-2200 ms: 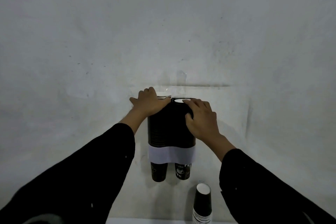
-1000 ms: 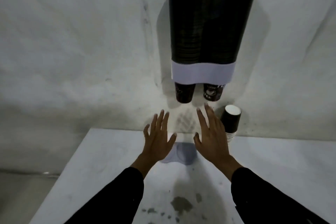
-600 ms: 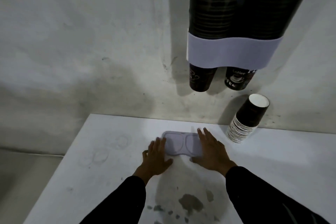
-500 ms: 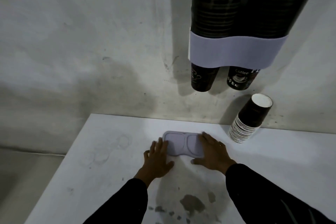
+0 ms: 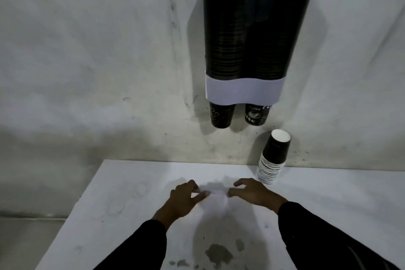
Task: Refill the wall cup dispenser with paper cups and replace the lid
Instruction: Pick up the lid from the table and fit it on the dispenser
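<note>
The wall cup dispenser (image 5: 243, 91) hangs on the wall with two tall columns of black paper cups inside; one cup pokes out below each column. The pale lid (image 5: 215, 193) is blurred between my hands, just above the white table (image 5: 122, 215). My left hand (image 5: 186, 196) grips its left end and my right hand (image 5: 254, 193) grips its right end. A stack of black paper cups (image 5: 274, 158) leans against the wall on the table, right of my hands.
The table's left edge runs diagonally at the lower left, with floor beyond it. Dark stains (image 5: 219, 254) mark the tabletop near me. The grey wall rises directly behind the table.
My hands came down from the dispenser top to the table, closed on the lid lying there, and now hold it by both ends. The view has tilted back up.
</note>
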